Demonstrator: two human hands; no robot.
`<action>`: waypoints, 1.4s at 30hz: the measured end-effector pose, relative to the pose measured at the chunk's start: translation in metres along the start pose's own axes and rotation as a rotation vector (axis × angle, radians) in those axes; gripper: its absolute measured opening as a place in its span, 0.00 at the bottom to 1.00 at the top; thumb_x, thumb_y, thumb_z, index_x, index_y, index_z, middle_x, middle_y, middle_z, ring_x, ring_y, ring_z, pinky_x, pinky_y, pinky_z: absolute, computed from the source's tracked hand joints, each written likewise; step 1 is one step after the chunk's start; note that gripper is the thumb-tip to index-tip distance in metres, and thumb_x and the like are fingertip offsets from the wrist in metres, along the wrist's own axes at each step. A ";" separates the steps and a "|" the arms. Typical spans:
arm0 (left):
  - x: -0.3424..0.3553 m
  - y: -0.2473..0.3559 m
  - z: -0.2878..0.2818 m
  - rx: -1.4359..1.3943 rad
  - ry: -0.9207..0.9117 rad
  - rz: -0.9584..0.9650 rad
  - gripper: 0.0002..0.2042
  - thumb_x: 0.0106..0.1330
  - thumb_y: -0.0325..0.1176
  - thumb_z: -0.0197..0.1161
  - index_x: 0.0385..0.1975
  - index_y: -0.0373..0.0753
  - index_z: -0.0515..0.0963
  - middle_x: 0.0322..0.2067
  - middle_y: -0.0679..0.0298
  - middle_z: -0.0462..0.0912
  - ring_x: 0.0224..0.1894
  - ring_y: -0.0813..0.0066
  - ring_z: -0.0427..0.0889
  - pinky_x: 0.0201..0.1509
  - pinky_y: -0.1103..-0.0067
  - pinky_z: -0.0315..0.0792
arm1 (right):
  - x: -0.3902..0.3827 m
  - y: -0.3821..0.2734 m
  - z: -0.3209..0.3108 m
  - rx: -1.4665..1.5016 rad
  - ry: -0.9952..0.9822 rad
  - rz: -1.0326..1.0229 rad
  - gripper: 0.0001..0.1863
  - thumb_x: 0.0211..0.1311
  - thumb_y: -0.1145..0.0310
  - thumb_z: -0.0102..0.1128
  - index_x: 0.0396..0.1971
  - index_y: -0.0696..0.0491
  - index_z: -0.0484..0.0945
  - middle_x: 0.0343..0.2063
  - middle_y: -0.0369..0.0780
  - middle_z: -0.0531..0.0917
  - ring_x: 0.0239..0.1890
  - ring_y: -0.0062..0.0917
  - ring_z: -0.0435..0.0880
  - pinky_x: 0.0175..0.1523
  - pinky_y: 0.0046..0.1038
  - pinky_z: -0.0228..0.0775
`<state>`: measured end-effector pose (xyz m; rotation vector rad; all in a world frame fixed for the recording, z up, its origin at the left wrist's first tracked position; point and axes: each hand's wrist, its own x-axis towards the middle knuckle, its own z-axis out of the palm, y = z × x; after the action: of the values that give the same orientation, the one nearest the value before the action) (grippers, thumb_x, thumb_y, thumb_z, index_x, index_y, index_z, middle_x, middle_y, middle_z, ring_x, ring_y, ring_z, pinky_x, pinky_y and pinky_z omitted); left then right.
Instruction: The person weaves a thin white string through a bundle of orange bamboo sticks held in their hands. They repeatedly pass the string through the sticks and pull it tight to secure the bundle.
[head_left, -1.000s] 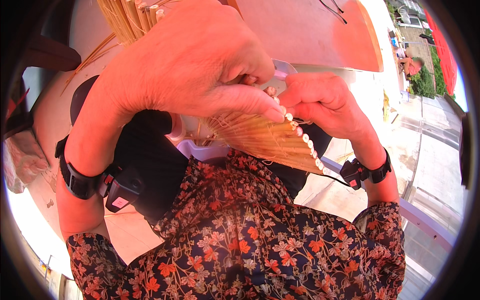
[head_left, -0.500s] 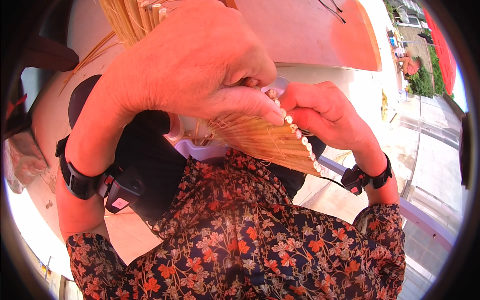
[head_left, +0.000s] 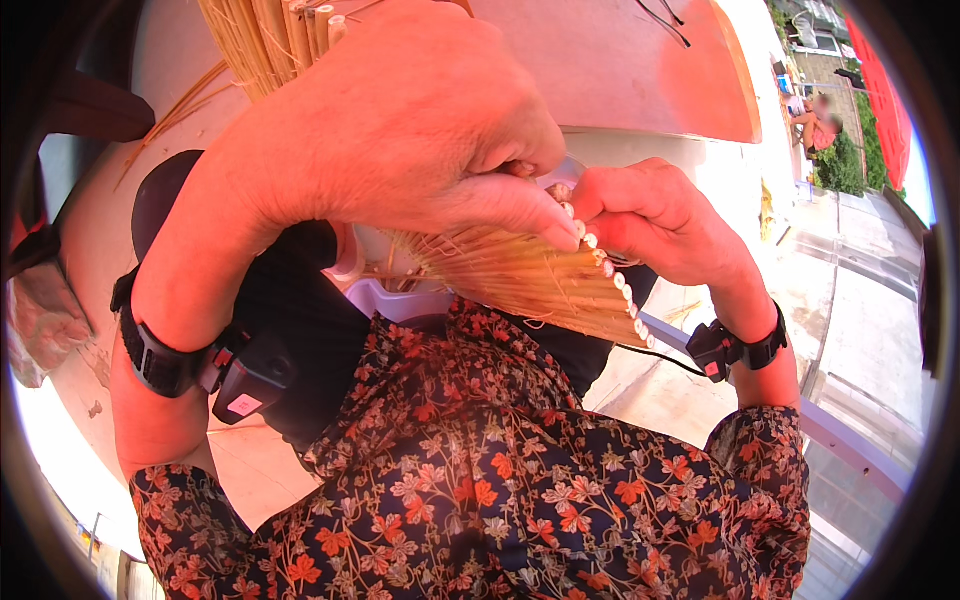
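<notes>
A flat fan of straw stalks (head_left: 520, 275) lies slanted above my lap, its pale cut ends in a row along the right edge. My left hand (head_left: 420, 130) is closed over the fan's upper part, thumb pressed down near the cut ends. On the other side of that edge, my right hand (head_left: 665, 220) is closed in a pinch close to the top stalk ends. What its fingertips hold is hidden. A thin dark cord (head_left: 668, 360) runs from under the fan's lower corner toward my right wrist.
Upper left stands a bundle of stalks (head_left: 265, 50), with loose straws beside it. A reddish board (head_left: 620, 80) with dark-framed glasses (head_left: 668, 25) lies ahead. A pale purple container (head_left: 400, 300) sits below the fan. Far right, a person (head_left: 822, 132) sits near a red canopy (head_left: 885, 90).
Both hands and the fan have shifted slightly; the fan's cut edge sits a little farther right. My left thumb has moved right with it, still pressing on the stalks.
</notes>
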<state>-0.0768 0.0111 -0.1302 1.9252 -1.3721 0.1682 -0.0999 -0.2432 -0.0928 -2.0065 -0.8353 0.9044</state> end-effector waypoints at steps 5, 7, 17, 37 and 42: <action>0.001 0.000 -0.004 0.011 -0.008 0.042 0.21 0.52 0.48 0.76 0.17 0.39 0.74 0.16 0.64 0.69 0.23 0.61 0.73 0.26 0.68 0.62 | 0.000 -0.001 -0.003 0.164 -0.064 0.096 0.06 0.67 0.79 0.53 0.38 0.58 0.79 0.27 0.35 0.77 0.31 0.16 0.74 0.38 0.21 0.68; 0.000 0.002 -0.004 -0.015 -0.014 0.004 0.21 0.52 0.48 0.76 0.17 0.39 0.74 0.16 0.64 0.69 0.23 0.61 0.73 0.27 0.68 0.62 | 0.000 0.000 -0.003 0.167 -0.045 0.070 0.07 0.66 0.81 0.53 0.39 0.58 0.79 0.29 0.34 0.78 0.33 0.15 0.75 0.39 0.21 0.69; 0.003 -0.001 -0.002 -0.027 0.006 -0.031 0.21 0.52 0.46 0.76 0.17 0.38 0.73 0.17 0.63 0.70 0.23 0.60 0.74 0.27 0.67 0.62 | -0.006 -0.017 0.008 -0.283 0.179 0.026 0.05 0.57 0.81 0.61 0.34 0.58 0.78 0.28 0.46 0.77 0.32 0.44 0.76 0.39 0.34 0.70; 0.002 -0.003 0.000 -0.045 0.019 0.025 0.18 0.53 0.48 0.75 0.20 0.40 0.78 0.17 0.64 0.72 0.25 0.60 0.76 0.28 0.68 0.65 | -0.005 -0.029 0.018 -0.420 0.177 0.079 0.11 0.55 0.85 0.56 0.37 0.55 0.73 0.29 0.45 0.74 0.32 0.45 0.75 0.35 0.37 0.67; -0.001 0.002 -0.004 -0.013 -0.004 -0.021 0.19 0.53 0.49 0.75 0.21 0.41 0.77 0.18 0.64 0.72 0.25 0.60 0.75 0.28 0.68 0.65 | -0.004 -0.026 0.018 -0.376 0.185 0.018 0.11 0.56 0.85 0.56 0.38 0.56 0.73 0.29 0.46 0.75 0.32 0.45 0.76 0.36 0.38 0.68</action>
<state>-0.0781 0.0140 -0.1268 1.9295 -1.3516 0.1441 -0.1234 -0.2269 -0.0778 -2.3814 -0.9358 0.5891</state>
